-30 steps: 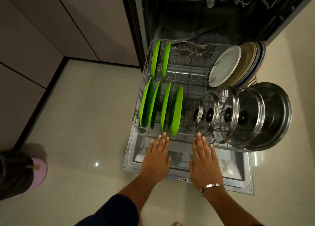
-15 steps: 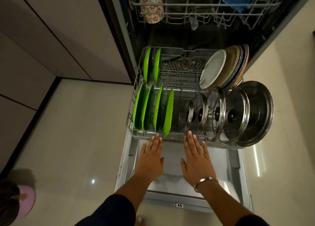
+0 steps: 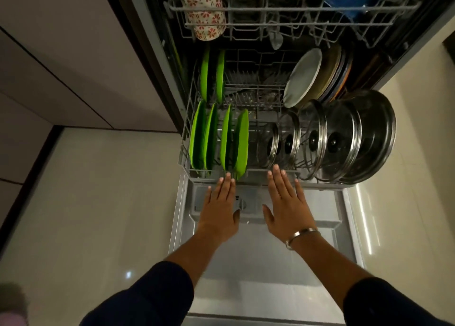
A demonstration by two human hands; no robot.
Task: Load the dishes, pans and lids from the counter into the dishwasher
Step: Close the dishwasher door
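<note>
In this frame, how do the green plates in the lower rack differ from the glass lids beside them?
The flat green plates are opaque and bright, standing in the rack's left half; the steel-rimmed glass lids are transparent with black knobs, on the right. The plates look alike in size; the lids grow larger toward the right. Both stand on edge in the grey wire lower rack.

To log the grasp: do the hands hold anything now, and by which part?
Nothing is held. Left hand and right hand are flat, fingertips at the lower rack's front rim.

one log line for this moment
phase: pushing lower rack in | left hand: flat on rack front | right hand: flat on rack front | rack: loaded
</note>
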